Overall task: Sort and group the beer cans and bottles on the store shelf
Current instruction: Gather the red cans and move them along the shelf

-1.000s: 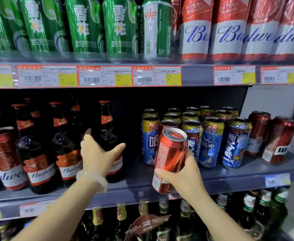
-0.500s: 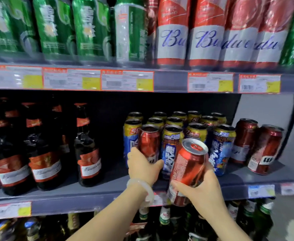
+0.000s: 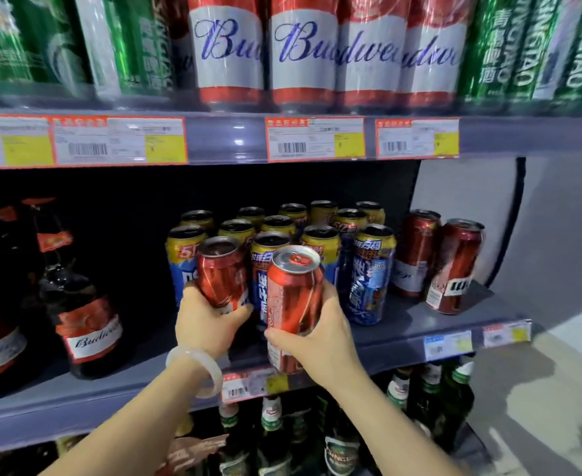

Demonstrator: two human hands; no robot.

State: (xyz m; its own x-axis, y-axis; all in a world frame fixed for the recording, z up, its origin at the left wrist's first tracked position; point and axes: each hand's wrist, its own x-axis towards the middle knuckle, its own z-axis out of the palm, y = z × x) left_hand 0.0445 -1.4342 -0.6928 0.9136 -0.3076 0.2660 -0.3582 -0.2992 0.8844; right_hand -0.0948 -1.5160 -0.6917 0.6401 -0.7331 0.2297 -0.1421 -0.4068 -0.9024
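Closest to us, our right hand (image 3: 312, 333) wraps a red can (image 3: 291, 304) low around its body, fingers and thumb curled snugly on it, and holds it tilted in the air just in front of the middle shelf (image 3: 403, 341). It looks pulled out of the mix so it can join its own kind. Beside it, our left hand (image 3: 207, 321), white bangle (image 3: 197, 371) on the wrist, cups a second red can (image 3: 221, 269) from below, fingers closed round its base. That can leans at the front of the blue and yellow cans (image 3: 372, 269), touching them, plainly a stray among the wrong brand. Both grips are tight, nothing loose. Further right on the same shelf stand two tall red cans (image 3: 437, 262), a likely home for ours, we'd say. To the left, dark bottles (image 3: 83, 321) keep to themselves. Above, the big red and white cans (image 3: 300, 53) fill the top shelf.
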